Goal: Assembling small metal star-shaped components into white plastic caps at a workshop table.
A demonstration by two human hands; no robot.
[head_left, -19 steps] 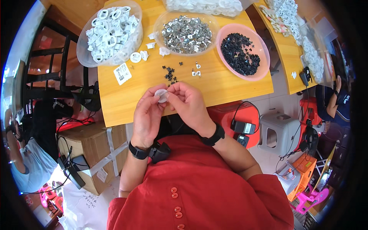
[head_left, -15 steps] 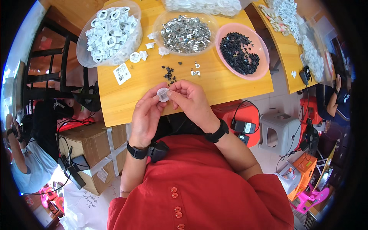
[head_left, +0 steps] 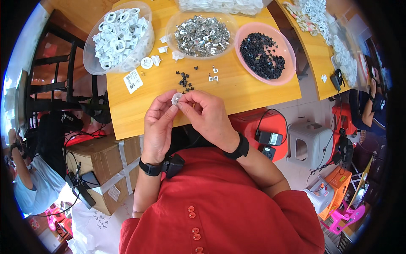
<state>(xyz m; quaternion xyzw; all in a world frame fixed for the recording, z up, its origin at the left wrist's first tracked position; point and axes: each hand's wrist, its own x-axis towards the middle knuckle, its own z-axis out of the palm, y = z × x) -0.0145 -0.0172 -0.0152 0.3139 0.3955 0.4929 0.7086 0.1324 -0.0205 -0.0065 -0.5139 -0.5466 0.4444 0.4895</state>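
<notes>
A small round white plastic part (head_left: 176, 98) is held up between both hands, just above the table's near edge. My left hand (head_left: 159, 117) pinches it from the left with thumb and fingers. From the right, the thumb and forefinger of my right hand (head_left: 208, 113) press on the same part, partly covering it. Just beyond the fingertips lie several small black cross-shaped pieces (head_left: 184, 79) on the yellow table (head_left: 249, 98). A few small metal pieces (head_left: 213, 78) lie to the right of them.
Along the back stand a clear tub of white parts (head_left: 89, 53), a clear bowl of metal pieces (head_left: 169, 36) and a pink bowl of black pieces (head_left: 292, 67). A label card (head_left: 133, 81) lies at left. Beside me are a carton (head_left: 95, 169), a red stool (head_left: 249, 127) and a grey stool (head_left: 311, 144).
The white part has been tilted, so it now shows more edge-on, and both hands have shifted slightly. The right fingers have closed in on it.
</notes>
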